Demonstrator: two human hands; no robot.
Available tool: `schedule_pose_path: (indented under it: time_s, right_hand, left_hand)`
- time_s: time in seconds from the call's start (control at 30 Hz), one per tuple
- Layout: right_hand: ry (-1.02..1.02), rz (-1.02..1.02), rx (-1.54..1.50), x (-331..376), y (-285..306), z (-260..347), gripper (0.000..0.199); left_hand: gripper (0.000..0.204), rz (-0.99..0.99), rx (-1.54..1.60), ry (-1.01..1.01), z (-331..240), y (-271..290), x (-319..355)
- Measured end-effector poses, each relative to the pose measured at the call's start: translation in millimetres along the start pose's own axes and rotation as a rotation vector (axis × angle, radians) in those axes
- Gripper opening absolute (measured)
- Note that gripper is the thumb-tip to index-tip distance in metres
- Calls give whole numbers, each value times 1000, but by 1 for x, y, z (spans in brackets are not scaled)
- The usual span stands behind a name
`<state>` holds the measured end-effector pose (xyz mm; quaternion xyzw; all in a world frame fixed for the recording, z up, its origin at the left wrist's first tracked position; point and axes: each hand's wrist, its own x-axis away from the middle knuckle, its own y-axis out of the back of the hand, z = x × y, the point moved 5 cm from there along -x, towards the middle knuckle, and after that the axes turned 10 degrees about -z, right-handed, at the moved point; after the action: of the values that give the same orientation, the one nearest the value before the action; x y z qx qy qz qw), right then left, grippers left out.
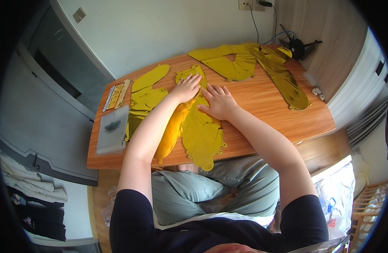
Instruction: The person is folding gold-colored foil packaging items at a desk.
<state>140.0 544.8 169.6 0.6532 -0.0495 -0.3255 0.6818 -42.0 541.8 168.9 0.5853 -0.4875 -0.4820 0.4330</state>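
A wooden table (257,97) is partly covered by gold foil balloons (148,98). The middle balloon (202,139) is laid out to the front edge, its upper part touched by both hands. The right hand (219,102) is spread wide, the left hand (186,87) laid flat, fingers slightly parted; nothing is gripped.

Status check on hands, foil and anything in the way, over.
Left hand and right hand open, palms down. Middle gold foil touched by both. Left gold foil partly behind left forearm.
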Motion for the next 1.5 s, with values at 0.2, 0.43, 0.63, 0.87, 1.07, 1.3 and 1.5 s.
schedule_pose_path:
  time_s: [0.2,0.43,0.63,0.87,1.07,1.3,1.5]
  right_hand:
    - [2,49,31,-1,0,6,84]
    - [-4,-17,21,2,-2,-2,82]
    - [-1,52,25,-5,-10,-5,83]
    - [5,-42,-3,-2,-5,2,81]
    - [5,-46,5,-3,-5,0,83]
    - [0,-33,0,-4,-3,2,82]
    - [-9,-22,-4,-4,-3,0,82]
  left_hand:
    - [60,-73,225,30,14,1,-5]
    - [52,-314,52,11,-5,42,9]
    - [32,-344,-22,-400,-76,58,89]
    - [32,-314,133,-690,-141,56,162]
    - [37,-249,107,-616,-144,41,165]
    - [38,-232,146,-578,-136,38,164]
    - [41,-203,161,-582,-135,39,161]
